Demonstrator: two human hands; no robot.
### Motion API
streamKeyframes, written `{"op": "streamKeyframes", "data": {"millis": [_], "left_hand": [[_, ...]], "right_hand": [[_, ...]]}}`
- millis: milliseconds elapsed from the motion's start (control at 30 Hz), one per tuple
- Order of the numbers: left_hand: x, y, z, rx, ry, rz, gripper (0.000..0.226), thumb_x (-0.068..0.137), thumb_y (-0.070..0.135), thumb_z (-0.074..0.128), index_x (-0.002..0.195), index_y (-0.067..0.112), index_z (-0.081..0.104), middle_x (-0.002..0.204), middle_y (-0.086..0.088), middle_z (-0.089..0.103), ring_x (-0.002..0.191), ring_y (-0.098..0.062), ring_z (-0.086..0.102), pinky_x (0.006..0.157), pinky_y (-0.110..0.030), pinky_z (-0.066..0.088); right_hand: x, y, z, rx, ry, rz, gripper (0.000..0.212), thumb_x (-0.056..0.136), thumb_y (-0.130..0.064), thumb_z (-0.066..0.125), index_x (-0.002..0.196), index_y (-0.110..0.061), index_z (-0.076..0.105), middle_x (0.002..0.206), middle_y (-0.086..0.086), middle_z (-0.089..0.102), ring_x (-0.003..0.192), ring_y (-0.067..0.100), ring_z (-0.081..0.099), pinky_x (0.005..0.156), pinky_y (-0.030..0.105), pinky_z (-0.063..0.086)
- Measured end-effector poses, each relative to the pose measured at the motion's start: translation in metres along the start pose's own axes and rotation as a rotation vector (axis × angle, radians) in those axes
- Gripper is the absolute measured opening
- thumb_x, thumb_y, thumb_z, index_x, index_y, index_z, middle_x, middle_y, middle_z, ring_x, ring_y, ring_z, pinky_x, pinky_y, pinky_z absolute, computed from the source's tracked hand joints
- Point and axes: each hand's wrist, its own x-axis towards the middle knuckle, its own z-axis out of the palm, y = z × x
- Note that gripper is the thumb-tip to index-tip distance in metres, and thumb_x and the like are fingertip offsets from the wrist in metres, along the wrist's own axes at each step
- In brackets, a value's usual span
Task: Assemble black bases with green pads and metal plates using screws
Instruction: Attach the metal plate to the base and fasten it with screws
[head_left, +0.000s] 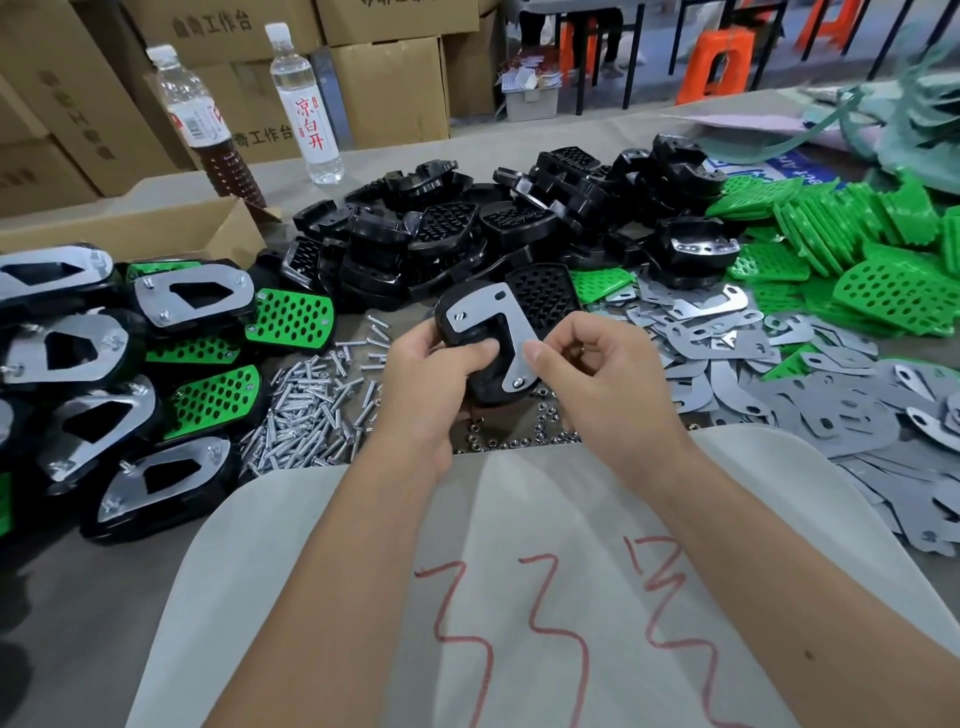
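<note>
Head view: the left hand (434, 374) grips a black base (480, 348), its fingers curled round the base's left edge, thumb on top. A metal plate (498, 332) lies on the base, with 2 screws visible in it. The right hand (597, 364) pinches the plate's right edge between thumb and forefinger. Left of the fingers lie loose screws (306, 405); beyond them, piled black bases (467, 228); to their right, green pads (857, 249).
</note>
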Motion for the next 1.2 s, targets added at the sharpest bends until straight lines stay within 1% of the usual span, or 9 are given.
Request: {"op": "streamKeyframes", "data": {"millis": [100, 267, 500, 633, 733, 800, 933, 1067, 1200], "left_hand": [[0.001, -0.003, 0.004, 0.006, 0.098, 0.054, 0.018, 0.086, 0.001, 0.077, 0.098, 0.015, 0.073, 0.094, -0.005, 0.081, 0.089, -0.028, 0.079, 0.08, -0.052, 0.065], [0.002, -0.006, 0.009, 0.058, 0.208, 0.194, 0.021, 0.076, 0.006, 0.081, 0.089, 0.016, 0.068, 0.089, -0.005, 0.078, 0.085, -0.028, 0.075, 0.083, -0.057, 0.062], [0.0, -0.009, 0.013, 0.01, 0.303, 0.243, 0.023, 0.065, 0.017, 0.077, 0.085, 0.014, 0.066, 0.09, -0.012, 0.076, 0.082, -0.031, 0.073, 0.084, -0.059, 0.061], [0.0, -0.011, 0.012, -0.041, 0.255, 0.222, 0.02, 0.069, 0.013, 0.079, 0.083, 0.018, 0.066, 0.082, -0.001, 0.076, 0.079, -0.024, 0.073, 0.084, -0.057, 0.062], [-0.001, -0.008, 0.011, -0.057, 0.19, 0.15, 0.025, 0.068, 0.01, 0.071, 0.092, 0.015, 0.065, 0.083, -0.003, 0.074, 0.081, -0.026, 0.07, 0.081, -0.058, 0.061], [-0.003, -0.001, 0.01, -0.118, 0.114, 0.05, 0.042, 0.061, 0.013, 0.058, 0.103, 0.014, 0.06, 0.084, -0.006, 0.07, 0.076, -0.029, 0.066, 0.062, -0.048, 0.06], [-0.007, 0.011, 0.006, -0.146, 0.051, -0.007, 0.041, 0.083, 0.033, 0.062, 0.12, 0.014, 0.06, 0.103, -0.014, 0.073, 0.087, -0.041, 0.073, 0.066, -0.053, 0.062], [-0.009, 0.016, 0.005, -0.088, 0.129, 0.059, 0.023, 0.109, 0.03, 0.049, 0.108, 0.018, 0.069, 0.097, -0.008, 0.073, 0.098, -0.042, 0.072, 0.086, -0.065, 0.057], [-0.011, 0.018, 0.003, -0.15, 0.114, 0.011, 0.039, 0.108, 0.025, 0.049, 0.071, 0.026, 0.062, 0.074, -0.001, 0.066, 0.082, -0.033, 0.064, 0.083, -0.067, 0.056]], "right_hand": [[0.0, -0.002, 0.001, -0.006, -0.02, 0.01, 0.028, 0.097, -0.02, 0.071, 0.073, -0.009, 0.062, 0.054, -0.005, 0.049, 0.05, 0.015, 0.047, 0.053, 0.042, 0.049], [0.0, -0.003, -0.001, 0.01, -0.064, 0.029, 0.028, 0.098, -0.017, 0.07, 0.075, -0.006, 0.06, 0.061, 0.019, 0.051, 0.047, 0.024, 0.05, 0.043, 0.023, 0.041], [0.001, -0.007, -0.001, -0.025, -0.134, 0.029, 0.027, 0.099, -0.015, 0.068, 0.075, -0.007, 0.058, 0.067, 0.025, 0.051, 0.046, 0.023, 0.051, 0.043, 0.021, 0.041], [0.002, -0.005, 0.0, 0.019, -0.153, 0.084, 0.029, 0.101, -0.017, 0.066, 0.074, -0.013, 0.055, 0.068, 0.01, 0.047, 0.05, 0.017, 0.053, 0.048, 0.032, 0.056], [0.002, -0.004, 0.001, 0.089, -0.142, 0.133, 0.028, 0.102, -0.016, 0.064, 0.076, -0.013, 0.054, 0.083, 0.022, 0.053, 0.065, 0.042, 0.055, 0.053, 0.038, 0.062], [0.002, -0.002, -0.001, 0.085, -0.121, 0.14, 0.025, 0.103, -0.014, 0.062, 0.082, -0.006, 0.051, 0.097, 0.032, 0.052, 0.07, 0.052, 0.061, 0.055, 0.042, 0.063], [0.002, -0.001, -0.002, 0.059, -0.166, 0.151, 0.025, 0.104, -0.012, 0.06, 0.084, -0.006, 0.048, 0.1, 0.037, 0.055, 0.07, 0.034, 0.076, 0.071, 0.069, 0.058], [0.001, -0.001, 0.0, -0.041, -0.174, -0.012, 0.027, 0.102, -0.007, 0.061, 0.08, -0.011, 0.048, 0.1, 0.025, 0.053, 0.074, 0.025, 0.073, 0.065, 0.027, 0.059], [0.001, 0.0, 0.001, -0.154, -0.182, -0.108, 0.024, 0.1, -0.005, 0.062, 0.08, -0.009, 0.049, 0.094, 0.011, 0.05, 0.087, 0.035, 0.059, 0.077, 0.045, 0.06]]}}
